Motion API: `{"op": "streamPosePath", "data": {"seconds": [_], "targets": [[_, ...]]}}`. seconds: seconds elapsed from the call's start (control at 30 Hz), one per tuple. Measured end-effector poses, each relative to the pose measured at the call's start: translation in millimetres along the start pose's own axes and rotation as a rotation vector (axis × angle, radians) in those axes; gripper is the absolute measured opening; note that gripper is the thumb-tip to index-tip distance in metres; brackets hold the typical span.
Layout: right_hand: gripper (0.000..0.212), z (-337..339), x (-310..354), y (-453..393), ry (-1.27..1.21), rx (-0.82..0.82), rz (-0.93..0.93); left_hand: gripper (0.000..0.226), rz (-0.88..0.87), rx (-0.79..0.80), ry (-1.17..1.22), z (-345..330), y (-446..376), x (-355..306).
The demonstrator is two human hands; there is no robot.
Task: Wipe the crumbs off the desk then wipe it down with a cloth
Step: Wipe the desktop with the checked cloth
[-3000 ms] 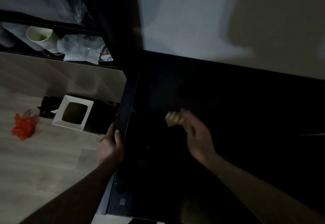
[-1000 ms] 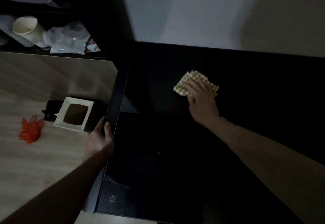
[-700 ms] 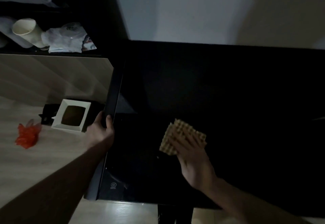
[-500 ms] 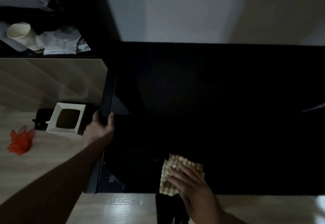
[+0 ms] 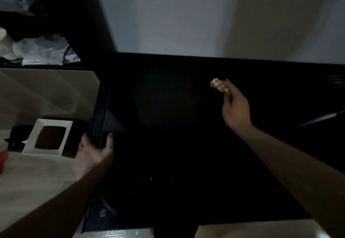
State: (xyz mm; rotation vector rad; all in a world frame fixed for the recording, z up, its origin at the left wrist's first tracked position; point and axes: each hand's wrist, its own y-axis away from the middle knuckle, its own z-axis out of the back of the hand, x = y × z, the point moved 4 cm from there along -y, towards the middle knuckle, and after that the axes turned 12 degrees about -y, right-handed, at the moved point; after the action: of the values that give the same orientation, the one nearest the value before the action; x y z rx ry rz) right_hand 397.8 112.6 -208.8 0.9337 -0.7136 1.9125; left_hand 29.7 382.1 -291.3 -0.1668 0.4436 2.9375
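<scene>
Dim frame, black surface (image 5: 186, 125) fills most of the view. Right hand (image 5: 235, 109) is out over the far part of it, grip pinched on a bunched-up waffle-textured cloth (image 5: 218, 86). Cloth sticks out past the fingertips on the far-left side of the grip; can't tell whether it touches the surface or sits just above it. Motion blur on hand and cloth.

Left hand (image 5: 94, 153) is clenched on the surface's left edge, thumb on top, fingers wrapped over the outer side. That grip sits about halfway along the edge.

A few pale crumbs (image 5: 151, 178) on the surface, near side, well short of the cloth grip and to the right of the left-hand grip.

Outboard of the left grip, down on the floor (image 5: 37, 181): a white square box (image 5: 47, 137) with a dark inside, plus a sliver of something red (image 5: 2, 161) at the frame edge. Further off in that direction, a shelf (image 5: 43, 66) holding crumpled plastic bags (image 5: 43, 51).
</scene>
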Motion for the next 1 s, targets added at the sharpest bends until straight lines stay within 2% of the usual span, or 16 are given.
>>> {"op": "streamPosePath", "data": {"seconds": [0.07, 0.13, 0.23, 0.3, 0.4, 0.5, 0.57, 0.63, 0.73, 0.8, 0.87, 0.93, 1.0], "targets": [[0.043, -14, -14, -44, 0.100, 0.054, -0.017, 0.096, 0.002, -0.009, -0.014, 0, 0, 0], [0.045, -39, -31, -63, 0.197, 0.179, -0.057, 0.095, 0.000, -0.020, -0.020, -1, 0, -1], [0.051, -79, -43, -43, 0.432, 0.243, -0.100, 0.097, 0.009, -0.026, -0.015, -1, -1, 0], [0.055, -100, -30, -6, 0.484, 0.242, -0.063, 0.099, 0.019, -0.020, -0.016, 0, -1, -1], [0.053, -126, 4, 66, 0.384, 0.339, 0.157, 0.100, 0.027, -0.005, -0.022, 3, 1, -2], [0.060, -138, 34, 143, 0.316, 0.549, 0.296, 0.099, 0.024, 0.006, -0.024, 7, 5, -5], [0.058, -128, 47, 192, 0.280, 0.663, 0.355, 0.100, 0.031, 0.015, -0.022, 9, 7, -6], [0.047, -108, 44, 233, 0.177, 0.751, 0.388, 0.101, 0.036, 0.025, -0.013, 10, 8, -7], [0.038, -71, 34, 273, 0.107, 0.743, 0.452, 0.103, 0.038, 0.051, -0.001, 11, 8, -6], [0.036, -55, 29, 281, -0.004, 0.738, 0.339, 0.102, 0.039, 0.072, 0.009, 12, 9, -7], [0.037, -43, 31, 269, -0.143, 0.714, 0.057, 0.102, 0.034, 0.074, 0.012, 14, 9, -8], [0.039, -29, 35, 232, -0.310, 0.530, -0.167, 0.102, 0.036, 0.061, 0.011, 14, 9, -8], [0.037, -11, 33, 179, -0.401, 0.334, -0.249, 0.103, 0.038, 0.050, 0.000, 12, 9, -6]]}}
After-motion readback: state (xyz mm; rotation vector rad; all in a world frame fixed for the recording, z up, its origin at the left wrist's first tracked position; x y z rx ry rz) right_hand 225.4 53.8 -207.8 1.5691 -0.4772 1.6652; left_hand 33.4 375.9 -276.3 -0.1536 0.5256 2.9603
